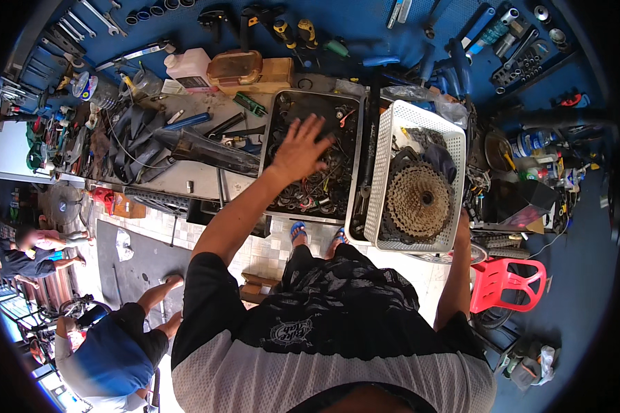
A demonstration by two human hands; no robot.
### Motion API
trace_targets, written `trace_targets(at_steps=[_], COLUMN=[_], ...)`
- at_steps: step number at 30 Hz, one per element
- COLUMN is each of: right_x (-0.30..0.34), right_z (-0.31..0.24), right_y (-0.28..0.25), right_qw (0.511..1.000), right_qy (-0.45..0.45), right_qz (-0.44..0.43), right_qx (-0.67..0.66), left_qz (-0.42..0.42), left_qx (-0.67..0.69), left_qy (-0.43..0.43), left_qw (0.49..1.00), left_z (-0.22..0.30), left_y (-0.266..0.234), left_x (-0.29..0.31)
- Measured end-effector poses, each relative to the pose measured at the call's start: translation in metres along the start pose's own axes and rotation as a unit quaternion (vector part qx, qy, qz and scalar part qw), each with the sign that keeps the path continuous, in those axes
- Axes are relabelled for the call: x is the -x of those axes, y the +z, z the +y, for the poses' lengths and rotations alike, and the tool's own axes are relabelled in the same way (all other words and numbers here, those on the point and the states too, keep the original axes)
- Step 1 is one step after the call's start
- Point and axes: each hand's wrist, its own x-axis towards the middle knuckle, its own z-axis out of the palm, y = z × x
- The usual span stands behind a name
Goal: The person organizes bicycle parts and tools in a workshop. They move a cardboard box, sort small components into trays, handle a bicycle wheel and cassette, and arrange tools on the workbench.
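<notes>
My left hand (300, 148) is open, its fingers spread, over a metal tray (264, 180) of small dark bike parts, clips and wires. Whether its palm touches the parts I cannot tell. To its right stands a white perforated plastic basket (377, 182), tilted above the edge of a second metal tray (355, 230). A large bicycle cassette (420, 199) lies inside the basket with other dark parts. Beside the basket's right front corner is my right hand (463, 224); its fingers are hidden, so its grip does not show.
Black rubber pieces (141, 141) and tools lie left on the bench. A pink jug (189, 69) and a brown-lidded container (234, 69) stand at the back. Tools hang on the blue wall. A red chair (506, 286) stands right; another person (117, 351) is lower left.
</notes>
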Motion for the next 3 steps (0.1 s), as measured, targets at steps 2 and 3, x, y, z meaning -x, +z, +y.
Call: trace_targets(at_steps=[2,3], right_x=[-0.0014,0.0003], right_z=[0.0018,0.0033], right_y=[-0.0013,-0.0026], right_qw=[1.000,1.000], right_qy=[0.009,0.010], right_qz=[0.006,0.008], right_qx=[0.001,0.001], left_qz=[0.041,0.036], left_qx=[-0.072,-0.096], left_qy=[-0.058,-0.075], left_qw=[0.995,0.992], left_z=[-0.0148,-0.0185], left_y=[-0.0019,-0.0031], left_x=[-0.0090,-0.0124])
